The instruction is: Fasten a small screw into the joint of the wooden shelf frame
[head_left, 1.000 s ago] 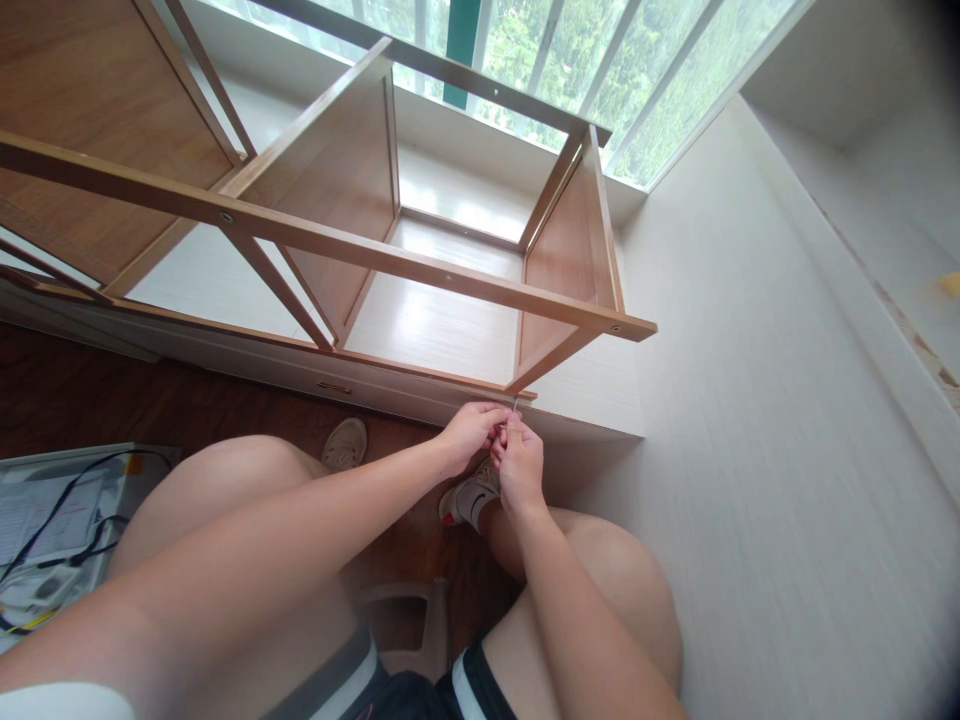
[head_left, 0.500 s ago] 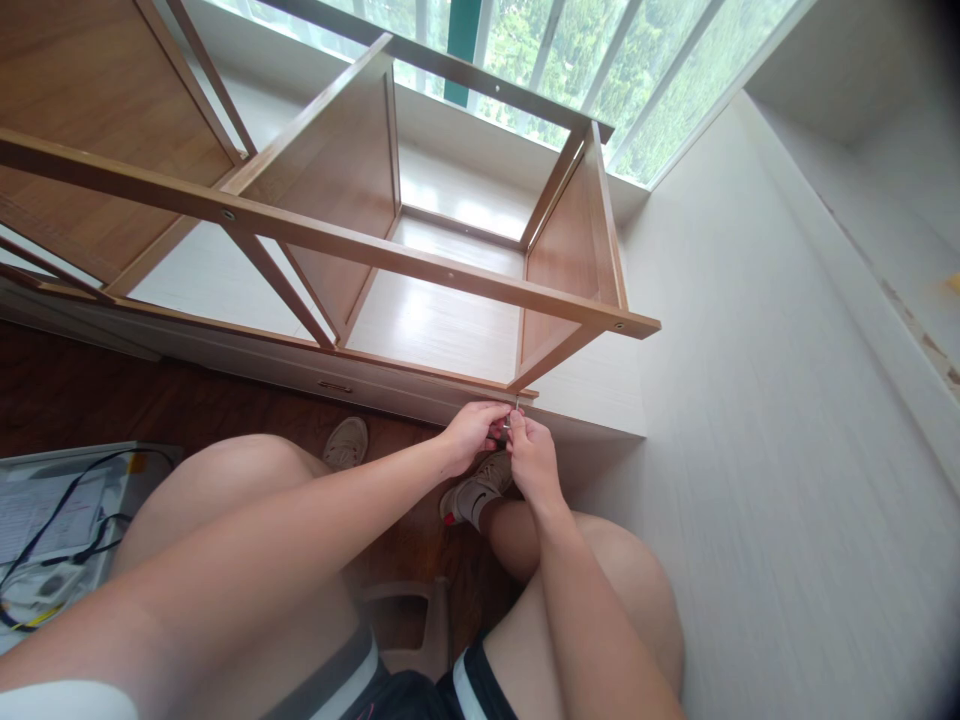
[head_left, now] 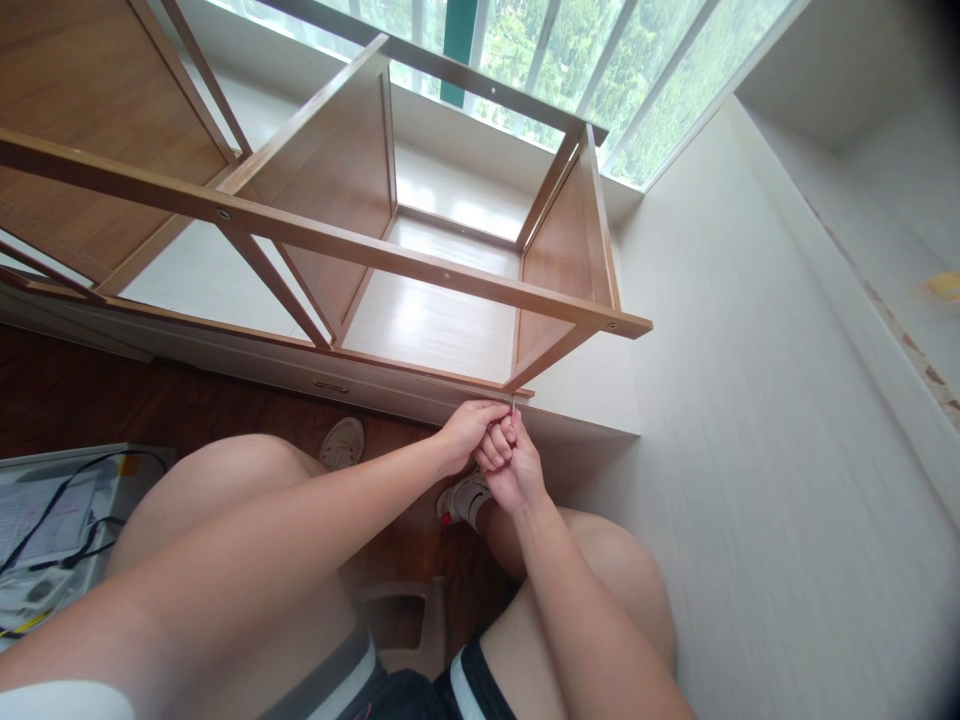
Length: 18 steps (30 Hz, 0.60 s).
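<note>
A wooden shelf frame (head_left: 420, 262) lies on its side on a white ledge below the window. Under the near right end of its lower rail (head_left: 517, 389), a thin metal shaft, apparently an Allen key (head_left: 514, 403), points up toward the wood. The fingertips of my left hand (head_left: 469, 432) are closed at the shaft, against my other fingers. My right hand (head_left: 514, 465) is curled around the key's lower part, palm turned toward me. Most of the key is hidden in the fingers, and the fastener it meets does not show.
The white wall panel (head_left: 750, 400) rises close on the right. On the left, a pale box (head_left: 142, 462) holds papers and cables. My feet rest on the dark wooden floor (head_left: 247, 400), with a plastic stool (head_left: 433, 625) beneath me. Window bars (head_left: 551, 45) stand behind the frame.
My right hand has rotated at the wrist, its palm and curled fingers now facing the camera. My left hand has stayed nearly in place. The shelf frame has not visibly moved on the ledge.
</note>
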### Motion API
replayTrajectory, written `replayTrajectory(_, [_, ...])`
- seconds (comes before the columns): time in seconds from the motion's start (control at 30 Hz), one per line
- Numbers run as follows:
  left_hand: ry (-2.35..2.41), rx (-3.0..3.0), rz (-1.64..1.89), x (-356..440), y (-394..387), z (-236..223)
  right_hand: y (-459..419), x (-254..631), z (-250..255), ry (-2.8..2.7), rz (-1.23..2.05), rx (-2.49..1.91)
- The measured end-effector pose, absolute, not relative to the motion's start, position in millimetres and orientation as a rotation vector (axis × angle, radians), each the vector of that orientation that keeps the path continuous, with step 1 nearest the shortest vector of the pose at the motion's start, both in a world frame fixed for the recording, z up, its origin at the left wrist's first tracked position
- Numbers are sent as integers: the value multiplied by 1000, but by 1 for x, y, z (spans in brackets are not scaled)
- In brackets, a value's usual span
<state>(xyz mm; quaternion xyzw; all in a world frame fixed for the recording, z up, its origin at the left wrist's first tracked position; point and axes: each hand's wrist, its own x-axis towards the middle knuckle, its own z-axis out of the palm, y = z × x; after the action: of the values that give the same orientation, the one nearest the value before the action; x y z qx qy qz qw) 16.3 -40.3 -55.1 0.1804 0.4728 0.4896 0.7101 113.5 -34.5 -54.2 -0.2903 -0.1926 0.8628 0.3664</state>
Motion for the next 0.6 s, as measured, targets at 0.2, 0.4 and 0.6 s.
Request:
replayTrajectory(0.2, [1190,359,955,17,-43,-56,-44,111,-51,-458,2240,-776])
replayTrajectory(0.4, [1163,340,1015,17,-47,-61,-47,108,-56,-551,2196,-835])
replayTrajectory(0.6, [1036,288,1138,21,-43,-64,-49,105,-75,-826,1815,-1121])
